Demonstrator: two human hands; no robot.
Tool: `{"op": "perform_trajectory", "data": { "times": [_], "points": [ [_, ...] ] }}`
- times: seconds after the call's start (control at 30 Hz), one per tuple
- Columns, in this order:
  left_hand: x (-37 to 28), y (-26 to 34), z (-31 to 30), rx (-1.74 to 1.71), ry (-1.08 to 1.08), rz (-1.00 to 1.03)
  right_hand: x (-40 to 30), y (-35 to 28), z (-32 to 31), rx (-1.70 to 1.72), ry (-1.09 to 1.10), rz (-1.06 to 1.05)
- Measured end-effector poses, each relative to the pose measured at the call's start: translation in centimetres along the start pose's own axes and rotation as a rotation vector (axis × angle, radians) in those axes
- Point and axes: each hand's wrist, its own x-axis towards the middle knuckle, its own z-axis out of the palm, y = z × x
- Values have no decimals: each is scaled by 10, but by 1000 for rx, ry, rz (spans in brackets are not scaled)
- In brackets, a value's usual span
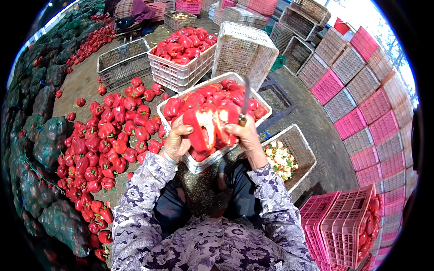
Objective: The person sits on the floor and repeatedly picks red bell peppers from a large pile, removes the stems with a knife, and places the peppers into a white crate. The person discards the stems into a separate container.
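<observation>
Both hands hold a red bell pepper (200, 133) split open, its pale inside showing, above a plastic crate (264, 101) full of red peppers. My left hand (178, 139) grips the left part, thumb on its cut edge. My right hand (245, 135) holds the right part and also a knife (246, 98) with a wooden handle, its dark curved blade pointing up and away. To the right, a crate (303, 149) contains cut pepper cores (279, 159). Whole red peppers (108, 130) lie heaped on the ground at the left.
Green mesh sacks (51, 142) line the left side. Beyond the near crate stand another filled crate (179, 73), a dark crate (123, 61) and an upended crate (244, 50). Crate stacks (366, 101) rise at the right, with pink crates (342, 220) at lower right. A person (134, 12) is at upper left.
</observation>
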Motion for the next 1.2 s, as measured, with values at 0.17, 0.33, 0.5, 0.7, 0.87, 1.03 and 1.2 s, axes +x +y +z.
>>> {"op": "perform_trajectory", "data": {
  "times": [0.17, 0.33, 0.5, 0.7, 0.87, 1.03, 1.2],
  "points": [
    [20, -23, 8, -231, 29, 39, -3, 10, 0, 479, 95, -149],
    [32, -39, 25, -371, 104, 114, -3, 29, 0, 687, 198, -212],
    [38, -41, 37, -342, 129, 179, -7, 30, 3, 621, 293, -317],
    [42, -42, 42, -357, 166, 193, -12, 20, 12, 441, 418, -397],
    [52, -18, 0, -426, 301, 356, -15, 12, -20, 428, 692, -608],
    [38, 12, -19, -421, 459, 478, 10, -27, -83, -176, 751, -697],
    [27, -1, -13, -273, 426, 404, 96, -35, -87, -860, 539, -696]
  ]
}}
